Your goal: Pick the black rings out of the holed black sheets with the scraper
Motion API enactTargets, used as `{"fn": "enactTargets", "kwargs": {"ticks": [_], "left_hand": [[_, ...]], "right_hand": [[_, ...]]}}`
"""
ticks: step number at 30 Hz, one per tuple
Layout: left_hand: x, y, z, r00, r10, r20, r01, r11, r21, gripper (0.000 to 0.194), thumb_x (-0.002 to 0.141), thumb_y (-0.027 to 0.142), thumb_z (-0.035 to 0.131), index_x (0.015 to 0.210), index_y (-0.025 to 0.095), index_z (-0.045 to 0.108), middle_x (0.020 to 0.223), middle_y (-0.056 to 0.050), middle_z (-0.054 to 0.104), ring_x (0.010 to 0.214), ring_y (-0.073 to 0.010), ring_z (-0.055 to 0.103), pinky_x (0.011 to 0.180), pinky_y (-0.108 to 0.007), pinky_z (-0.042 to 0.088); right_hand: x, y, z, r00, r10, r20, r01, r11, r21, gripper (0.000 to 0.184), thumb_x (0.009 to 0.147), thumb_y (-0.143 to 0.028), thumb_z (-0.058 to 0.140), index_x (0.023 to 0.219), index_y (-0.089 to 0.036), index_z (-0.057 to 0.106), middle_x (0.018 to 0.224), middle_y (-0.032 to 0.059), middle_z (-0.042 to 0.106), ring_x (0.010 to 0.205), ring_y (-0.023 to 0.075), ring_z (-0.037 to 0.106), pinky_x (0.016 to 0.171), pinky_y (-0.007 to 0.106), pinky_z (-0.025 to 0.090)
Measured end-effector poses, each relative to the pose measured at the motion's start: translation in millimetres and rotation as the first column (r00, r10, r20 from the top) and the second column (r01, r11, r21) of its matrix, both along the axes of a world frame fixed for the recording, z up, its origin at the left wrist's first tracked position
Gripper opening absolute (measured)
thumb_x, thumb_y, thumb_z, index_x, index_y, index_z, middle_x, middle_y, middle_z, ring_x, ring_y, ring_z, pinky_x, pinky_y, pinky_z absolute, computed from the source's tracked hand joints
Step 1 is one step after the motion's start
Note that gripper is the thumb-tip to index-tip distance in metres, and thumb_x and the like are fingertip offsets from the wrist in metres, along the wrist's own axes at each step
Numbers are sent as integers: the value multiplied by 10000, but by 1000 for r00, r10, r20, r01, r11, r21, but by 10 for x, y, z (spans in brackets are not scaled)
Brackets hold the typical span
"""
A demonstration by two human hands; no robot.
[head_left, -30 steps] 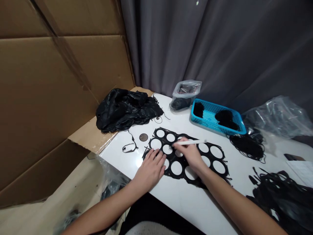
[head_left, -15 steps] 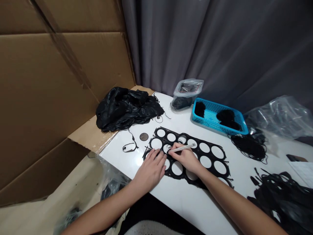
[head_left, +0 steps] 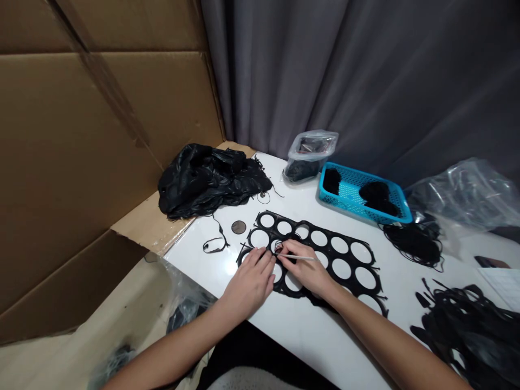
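A black sheet (head_left: 352,266) with rows of round holes lies flat on the white table (head_left: 284,336). My left hand (head_left: 249,281) rests on its left part, fingers stretched out and pressing it down. In the fingers of my right hand (head_left: 306,271) is a slim white pen-like tool (head_left: 303,258), held nearly level. Its tip is at a hole beside my left fingertips, where thin black cord shows; the exact contact is too small to make out. Left of the sheet lie a dark grey disc (head_left: 239,227) and a thin black strap loop (head_left: 224,245).
A black pile (head_left: 207,181) sits at the back left near a cardboard wall (head_left: 101,135). Behind the sheet are a plastic bag (head_left: 311,154) and a blue basket (head_left: 341,201) with black bundles. Black cord (head_left: 414,244) and cut black pieces (head_left: 467,325) lie right.
The white tool has tilted lower in my right hand, and that hand has turned and shifted slightly. My left hand stays in place on the sheet.
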State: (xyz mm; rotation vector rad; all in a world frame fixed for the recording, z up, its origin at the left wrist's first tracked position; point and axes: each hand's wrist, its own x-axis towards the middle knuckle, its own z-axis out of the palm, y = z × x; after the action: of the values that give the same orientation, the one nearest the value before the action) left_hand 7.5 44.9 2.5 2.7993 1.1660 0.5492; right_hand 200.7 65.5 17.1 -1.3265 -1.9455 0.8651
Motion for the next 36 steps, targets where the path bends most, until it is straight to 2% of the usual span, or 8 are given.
{"fn": "enactTargets", "kwargs": {"ticks": [8, 13, 18, 23, 26, 31, 33, 36], "left_hand": [[-9, 3, -18, 1000, -12, 9, 12, 1000, 11, 353, 975, 224, 477, 1291, 96, 566, 1300, -138, 628, 1304, -287, 508, 1110, -442, 408], [-10, 4, -8, 1000, -14, 9, 14, 1000, 7, 349, 977, 219, 470, 1294, 109, 565, 1296, -132, 631, 1302, -280, 510, 1107, -435, 410], [-10, 5, 0, 1000, -9, 12, 9, 1000, -3, 350, 975, 228, 482, 1293, 105, 561, 1297, -126, 628, 1297, -285, 505, 1106, -437, 402], [-20, 25, 13, 1000, -15, 27, 16, 1000, -24, 331, 969, 221, 484, 1285, 146, 546, 1291, -120, 622, 1284, -279, 510, 1065, -446, 418], [-25, 57, 49, 999, -26, 19, 27, 999, -44, 309, 948, 206, 507, 1251, 163, 546, 1292, -112, 614, 1258, -277, 518, 1040, -443, 429], [-23, 116, 146, 997, -58, -45, 54, 995, -79, 225, 924, 214, 546, 1147, 189, 565, 1310, -97, 600, 1208, -281, 522, 989, -446, 443], [-22, 128, 167, 996, -62, -63, 56, 995, -81, 216, 920, 216, 555, 1134, 192, 570, 1356, -92, 582, 1200, -282, 519, 981, -446, 443], [-28, 129, 161, 995, -54, -79, 48, 996, -74, 247, 923, 224, 561, 1166, 183, 575, 1408, -88, 558, 1209, -294, 512, 978, -449, 444]], "right_hand": [[187, 248, 44, 960, -275, 51, 271, 960, 70, 264, 903, -334, 532, 684, -241, 420, 681, 3, 549, 651, 187, 517, 648, 319, 389], [245, 283, 82, 967, -254, 28, 251, 965, 77, 307, 895, -361, 531, 646, -237, 400, 657, -8, 516, 627, 170, 482, 615, 308, 360], [276, 279, 64, 919, -375, -125, 352, 920, -171, 239, 827, -370, 625, 688, -238, 481, 623, -20, 564, 602, 166, 511, 586, 298, 393], [411, 342, 45, 638, -559, -529, 164, 771, -616, 245, 684, -318, 786, 705, -214, 565, 711, 38, 646, 704, 190, 635, 518, 269, 491], [517, 366, 35, 488, -609, -625, 48, 734, -678, 230, 645, -263, 812, 711, -216, 597, 782, 64, 684, 732, 193, 653, 429, 239, 490], [582, 356, 82, 312, -625, -716, 140, 775, -616, 263, 629, -240, 817, 708, -237, 567, 918, 50, 715, 775, 169, 651, 444, 222, 505], [510, 315, 114, 390, -576, -719, 163, 811, -561, 300, 648, -266, 818, 688, -230, 523, 975, 48, 721, 807, 162, 652, 542, 239, 529], [316, 207, 118, 672, -446, -592, 145, 862, -485, 329, 703, -320, 787, 673, -222, 475, 924, 53, 729, 796, 178, 647, 645, 293, 514]]}}
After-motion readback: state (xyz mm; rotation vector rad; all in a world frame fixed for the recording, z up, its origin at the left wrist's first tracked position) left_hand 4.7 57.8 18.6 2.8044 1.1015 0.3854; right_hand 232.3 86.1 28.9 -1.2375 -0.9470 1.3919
